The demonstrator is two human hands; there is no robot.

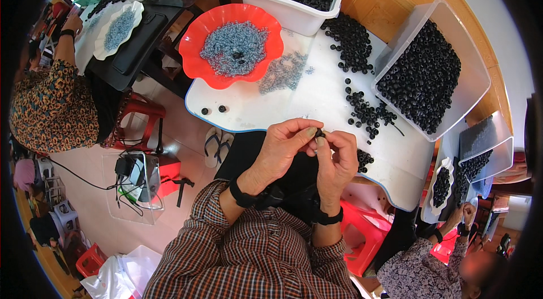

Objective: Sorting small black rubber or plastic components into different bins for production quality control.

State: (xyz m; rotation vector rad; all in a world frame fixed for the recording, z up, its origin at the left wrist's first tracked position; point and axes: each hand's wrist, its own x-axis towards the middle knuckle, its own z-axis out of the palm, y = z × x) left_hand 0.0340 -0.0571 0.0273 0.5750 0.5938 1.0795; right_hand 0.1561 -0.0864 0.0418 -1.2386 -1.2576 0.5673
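Observation:
Above the front edge of the white table [266, 112], my left hand [277, 149] and my right hand [336, 157] meet, fingertips pinched around a small round black part [319, 133]. My fingers partly cover it, and whether a second piece sits with it is hidden. Beyond my left hand lies a scatter of tiny translucent grey-blue rings [281, 72]. A red scalloped bowl [192, 30] holds more of these rings, with a few black parts on top. Loose black parts [365, 112] spread beyond my right hand. Two stand-alone black parts [222, 109] rest near the table's left edge.
A white tub [311, 23] and a tilted clear bin [478, 81] hold many black parts. Co-workers sit at the left [54, 104] and lower right [418, 270]. A red stool [362, 231] is by my right side; a clear box with cables [150, 208] stands on the floor.

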